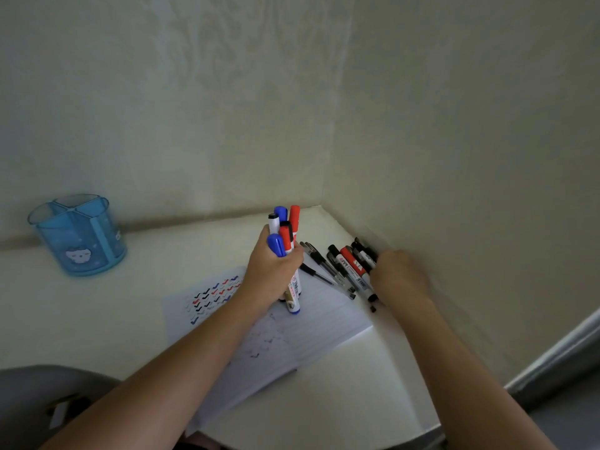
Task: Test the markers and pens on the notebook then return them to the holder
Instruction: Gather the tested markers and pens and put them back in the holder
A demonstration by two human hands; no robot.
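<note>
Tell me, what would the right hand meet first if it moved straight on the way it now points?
The pile of markers and pens. The right hand seems to be at the pile already, but its fingers are hidden, so I cannot confirm contact.

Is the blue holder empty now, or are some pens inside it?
Empty: no pen rises above the rim of the holder, and its see-through walls show none inside.

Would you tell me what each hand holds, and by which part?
The left hand grips a bundle of markers around their middles. The right hand lies on the pen pile; grip hidden.
</note>
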